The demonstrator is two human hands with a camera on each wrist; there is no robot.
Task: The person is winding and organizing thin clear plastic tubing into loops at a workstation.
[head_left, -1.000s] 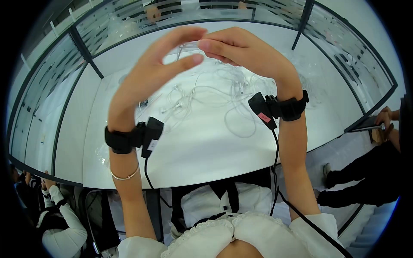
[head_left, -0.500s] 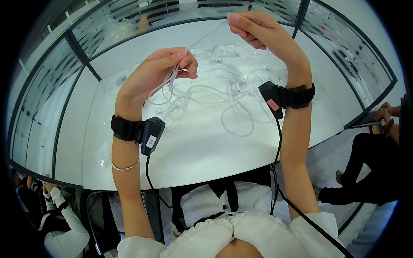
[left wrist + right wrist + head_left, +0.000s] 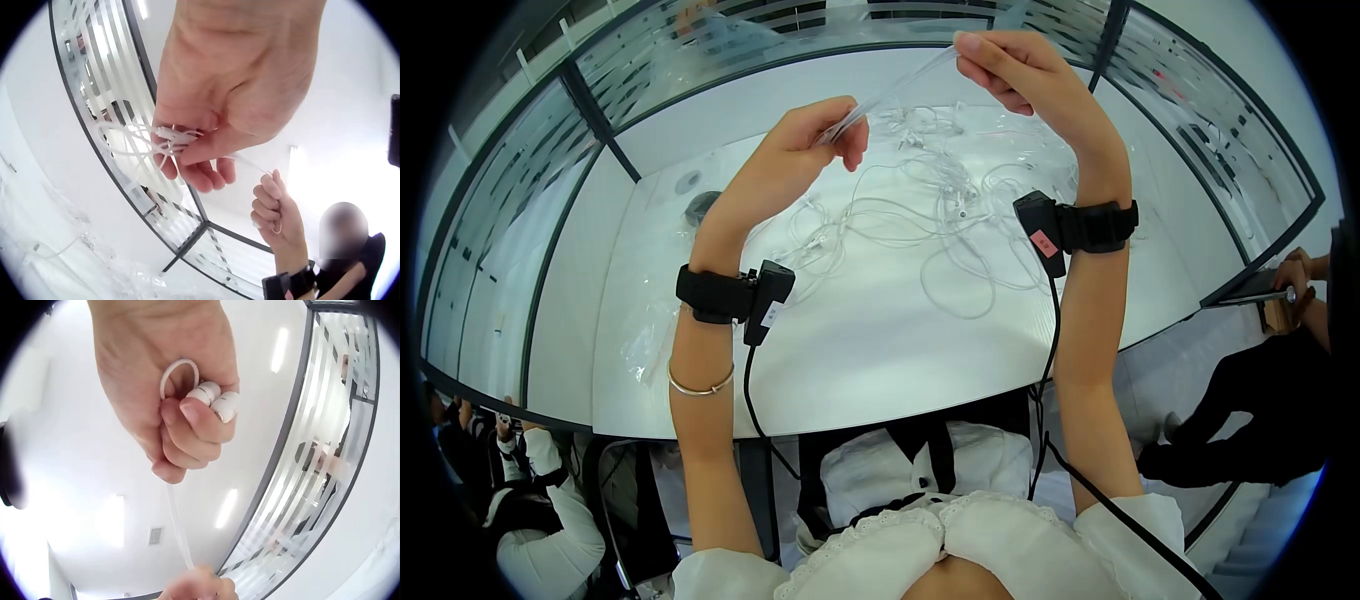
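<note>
Overhead, both hands are raised above the surface (image 3: 850, 350) with a white cable (image 3: 900, 88) stretched taut between them. The left hand (image 3: 800, 150) is the lower one; its grip is closed on the cable, thumb and fingertips pinching it. The left wrist view shows several loose loops (image 3: 134, 140) of the same cable gathered at those fingers and hanging beside the palm. The right hand (image 3: 1020, 75) is higher and farther from the body. Its grip is clenched too, the fingers curled round two white earbuds (image 3: 212, 400) at the cable's end, with a small loop of cable standing up just behind them. From that fist the cable runs straight down to the left fingertips at the bottom of the right wrist view.

Below the hands, a tangled pile of cables (image 3: 940, 200) is spread over the far half of the white surface, well apart from the held cable. A small dark round thing (image 3: 700, 205) sits on the surface to the left of the pile. Each wrist carries a black strap with a small camera, and a thin bracelet (image 3: 700, 385) circles the left forearm. Glass panels (image 3: 510, 200) with frosted stripes border the surface on its far and left sides.
</note>
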